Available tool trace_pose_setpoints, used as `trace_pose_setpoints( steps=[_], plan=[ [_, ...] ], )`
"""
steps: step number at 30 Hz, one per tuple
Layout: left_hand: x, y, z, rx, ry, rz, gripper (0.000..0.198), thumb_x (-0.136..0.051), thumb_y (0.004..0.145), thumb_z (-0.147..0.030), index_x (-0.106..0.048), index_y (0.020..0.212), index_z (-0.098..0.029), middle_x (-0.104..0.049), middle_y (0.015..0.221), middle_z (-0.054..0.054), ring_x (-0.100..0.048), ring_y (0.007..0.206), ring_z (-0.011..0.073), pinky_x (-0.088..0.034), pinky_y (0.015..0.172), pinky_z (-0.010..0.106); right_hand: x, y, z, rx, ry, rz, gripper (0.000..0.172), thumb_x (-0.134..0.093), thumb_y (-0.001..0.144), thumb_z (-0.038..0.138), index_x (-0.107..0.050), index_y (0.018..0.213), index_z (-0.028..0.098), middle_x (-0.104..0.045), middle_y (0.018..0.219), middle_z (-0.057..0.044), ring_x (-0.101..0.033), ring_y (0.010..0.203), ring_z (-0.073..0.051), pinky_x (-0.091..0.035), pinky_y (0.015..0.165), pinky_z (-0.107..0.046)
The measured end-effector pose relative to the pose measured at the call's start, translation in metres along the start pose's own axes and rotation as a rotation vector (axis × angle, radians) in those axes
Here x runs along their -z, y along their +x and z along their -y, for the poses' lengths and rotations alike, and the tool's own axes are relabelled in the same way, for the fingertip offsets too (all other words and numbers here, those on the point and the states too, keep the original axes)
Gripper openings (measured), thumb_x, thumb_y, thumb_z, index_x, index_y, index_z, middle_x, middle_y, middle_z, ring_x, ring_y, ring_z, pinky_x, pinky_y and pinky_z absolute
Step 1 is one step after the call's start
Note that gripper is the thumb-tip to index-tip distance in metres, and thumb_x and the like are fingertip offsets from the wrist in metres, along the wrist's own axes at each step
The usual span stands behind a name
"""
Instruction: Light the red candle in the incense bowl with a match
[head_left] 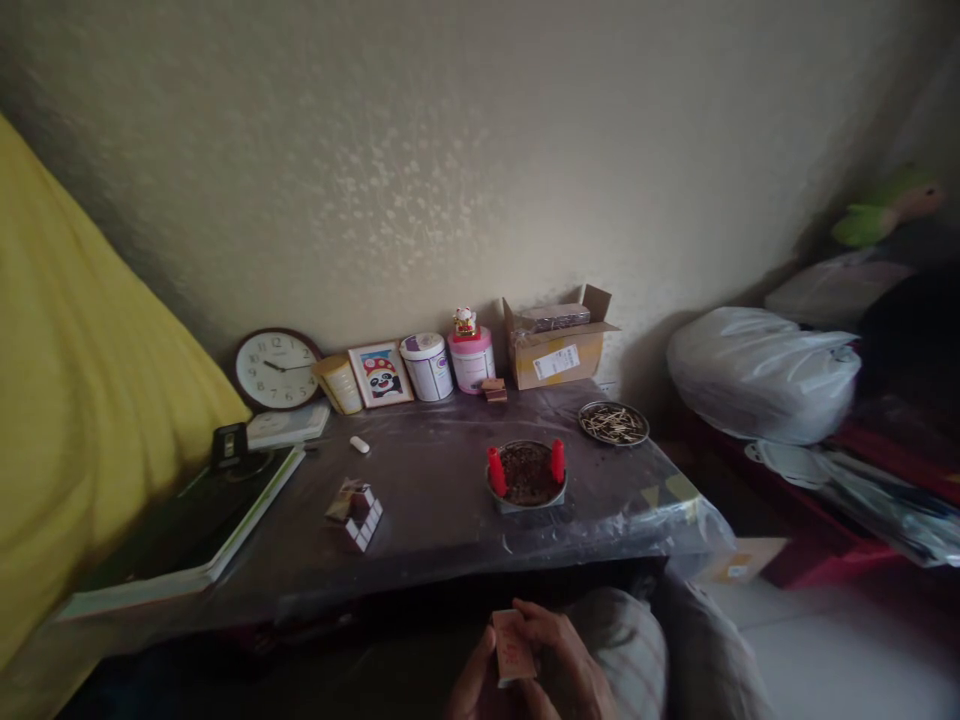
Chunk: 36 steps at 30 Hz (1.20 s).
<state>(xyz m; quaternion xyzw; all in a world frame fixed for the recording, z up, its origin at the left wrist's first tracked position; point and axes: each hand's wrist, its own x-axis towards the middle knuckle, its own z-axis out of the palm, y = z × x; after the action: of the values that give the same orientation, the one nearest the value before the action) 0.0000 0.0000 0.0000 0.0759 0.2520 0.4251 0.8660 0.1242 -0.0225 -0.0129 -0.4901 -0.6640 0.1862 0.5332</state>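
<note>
A small matchbox (514, 648) with red print is held low in front of my lap, below the table's front edge. My right hand (566, 660) is closed around its right side, thumb and fingers on the box. At its left edge, my left hand (472, 680) grips it with the thumb pressed along the side; most of that hand is cut off by the frame. Beyond them on the table stands a round dish (529, 474) of dark soil-like material with two red candles (497, 472) upright in it. A plate (613, 424) of loose matchsticks lies to the right.
Several stacked matchboxes (355, 514) and a small white object (360, 444) sit left on the plastic-covered table (435, 480). Behind stand a clock (276, 368), a framed panda picture (381, 374), tubs (427, 368) and an open cardboard box (559, 350). A yellow curtain (90, 400) hangs left.
</note>
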Motion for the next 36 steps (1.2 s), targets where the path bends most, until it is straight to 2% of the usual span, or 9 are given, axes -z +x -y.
trace_pose_setpoints(
  steps=[5,13,18,20,23,30,34,36],
  plan=[
    [-0.001,0.0,0.002,0.054,-0.1,0.061,0.025,-0.071,0.076,-0.037,-0.066,0.094,-0.021,-0.068,0.095,0.007,-0.062,0.104,0.0223,-0.049,0.084,0.027,-0.007,-0.002,0.004,-0.059,-0.014,-0.083,0.027,-0.051,0.091,0.047,-0.06,0.111,0.031,-0.066,0.119,-0.004,-0.065,0.106,-0.022,-0.056,0.09,-0.031],
    [-0.004,-0.003,-0.004,0.069,0.006,0.09,0.031,-0.071,0.076,-0.04,-0.068,0.101,-0.022,-0.07,0.1,0.009,-0.06,0.112,0.0263,-0.049,0.085,0.03,-0.008,-0.004,0.006,-0.086,0.025,-0.065,0.029,-0.051,0.091,0.036,-0.055,0.119,0.03,-0.061,0.127,-0.005,-0.062,0.112,-0.024,-0.054,0.094,-0.033],
    [-0.002,-0.003,-0.005,0.085,0.007,0.134,0.03,-0.066,0.08,-0.041,-0.069,0.102,-0.021,-0.068,0.111,0.01,-0.055,0.119,0.0263,-0.044,0.095,0.032,0.0,0.001,0.019,-0.152,0.019,-0.006,0.035,-0.051,0.091,0.03,-0.05,0.126,0.03,-0.057,0.132,-0.006,-0.06,0.117,-0.023,-0.054,0.095,-0.031],
    [0.001,-0.003,-0.005,0.1,-0.016,0.146,0.034,-0.066,0.08,-0.04,-0.069,0.105,-0.018,-0.068,0.114,0.01,-0.055,0.119,0.0257,-0.041,0.1,0.033,0.002,0.004,0.023,-0.134,0.012,-0.004,0.038,-0.05,0.09,0.026,-0.047,0.128,0.03,-0.057,0.132,-0.006,-0.057,0.12,-0.022,-0.052,0.098,-0.033],
    [0.006,-0.004,-0.005,0.085,-0.021,0.189,0.036,-0.058,0.087,-0.038,-0.067,0.114,-0.015,-0.069,0.113,0.011,-0.056,0.115,0.0247,-0.038,0.102,0.035,0.002,0.006,0.024,-0.102,0.017,-0.007,0.044,-0.048,0.089,0.021,-0.042,0.133,0.028,-0.057,0.131,-0.007,-0.056,0.121,-0.022,-0.05,0.1,-0.035],
    [0.007,-0.003,-0.004,0.037,-0.014,0.166,0.033,-0.059,0.087,-0.034,-0.067,0.115,-0.017,-0.071,0.112,0.009,-0.061,0.108,0.023,-0.04,0.098,0.035,0.0,0.002,0.019,-0.081,0.043,0.04,0.049,-0.044,0.09,0.016,-0.038,0.137,0.028,-0.048,0.142,-0.007,-0.046,0.131,-0.025,-0.042,0.108,-0.043],
    [0.007,-0.005,-0.009,0.017,-0.027,0.125,0.032,-0.052,0.091,-0.031,-0.068,0.111,-0.012,-0.075,0.102,0.011,-0.066,0.095,0.0197,-0.046,0.087,0.031,0.011,0.006,0.018,-0.127,0.103,0.171,0.055,-0.054,0.088,0.022,-0.037,0.14,0.028,-0.044,0.146,-0.008,-0.042,0.135,-0.025,-0.039,0.111,-0.043],
    [0.006,-0.008,-0.012,0.031,-0.038,0.071,0.03,-0.05,0.093,-0.029,-0.07,0.105,-0.011,-0.076,0.093,0.011,-0.069,0.086,0.0179,-0.049,0.081,0.029,0.019,0.013,0.017,-0.165,0.148,0.234,0.053,-0.06,0.087,0.027,-0.043,0.137,0.028,-0.044,0.146,-0.008,-0.043,0.134,-0.025,-0.041,0.109,-0.043]
  ],
)
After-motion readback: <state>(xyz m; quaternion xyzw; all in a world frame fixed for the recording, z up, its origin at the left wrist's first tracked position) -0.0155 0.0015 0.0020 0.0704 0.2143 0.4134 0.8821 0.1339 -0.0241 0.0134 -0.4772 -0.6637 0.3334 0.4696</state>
